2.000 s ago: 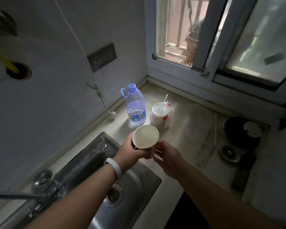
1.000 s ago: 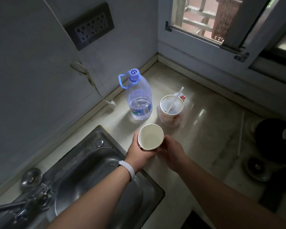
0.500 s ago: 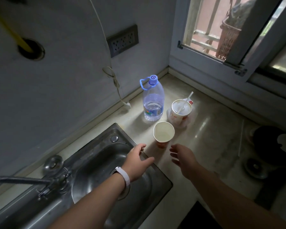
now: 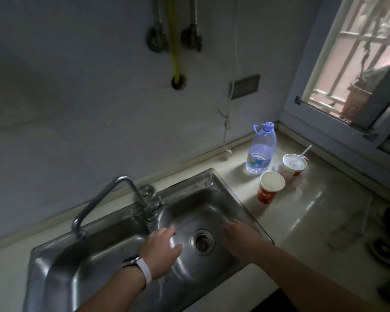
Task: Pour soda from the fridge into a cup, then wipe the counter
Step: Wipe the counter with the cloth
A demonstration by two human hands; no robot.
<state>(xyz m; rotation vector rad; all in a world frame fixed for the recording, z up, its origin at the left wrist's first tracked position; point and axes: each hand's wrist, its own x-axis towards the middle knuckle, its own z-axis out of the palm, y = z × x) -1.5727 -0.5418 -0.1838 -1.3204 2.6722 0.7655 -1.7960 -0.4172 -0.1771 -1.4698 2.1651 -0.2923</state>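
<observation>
— Where are the hands?

— Both hover low over the sink, nearest us. The left hand, with a white band at the wrist, has its fingers loose and spread. The right hand is likewise relaxed, palm down, beside the drain. Neither holds anything.

— And the cup?

— The paper cup stands upright on the surface, just right of the sink's rim. It looks empty, though the light is dim. Just behind it are a second cup with a stick poking out and a capped water bottle, near the wall.

— No soda, then?

— None in view, nor a fridge. So my reading is that the step in hand is fetching it.

— How to do that well?

— Leave the paper cup where it is. It is light and close to the sink's edge, so an arm swinging past could tip it. Turn away cleanly, bring the soda back in one hand, and steady the cup with the other before pouring. Don't mistake the water bottle for the drink. I see no cloth for the wipe, so that needs finding too.
</observation>
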